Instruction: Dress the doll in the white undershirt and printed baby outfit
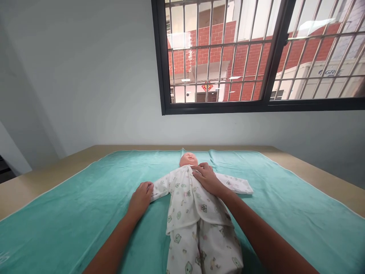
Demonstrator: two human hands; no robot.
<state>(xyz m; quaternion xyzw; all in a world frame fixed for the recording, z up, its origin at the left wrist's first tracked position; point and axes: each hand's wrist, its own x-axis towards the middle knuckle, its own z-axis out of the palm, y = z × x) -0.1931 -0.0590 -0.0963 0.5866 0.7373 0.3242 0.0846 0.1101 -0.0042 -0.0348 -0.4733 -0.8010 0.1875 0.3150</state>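
A baby doll (188, 158) lies on its back, head at the far end. It wears a white long-sleeved top (182, 198) and matching white trousers (182, 247), both with small printed animals. My left hand (142, 195) is closed round the cuff end of the sleeve (160, 186) on the left; whatever is inside its fingers is hidden. Resting on the upper chest, close to the neckline, my right hand (207, 177) has its fingers stretched out and apart. The other sleeve (235, 183) extends to the right, its cuff lying loose on the cloth.
A turquoise blanket (94, 198) covers most of the wooden table (296, 163), with bare wood along the edges. Behind the table stands a pale wall (114, 95). A dark-framed window (213, 107) with metal bars is at the upper right.
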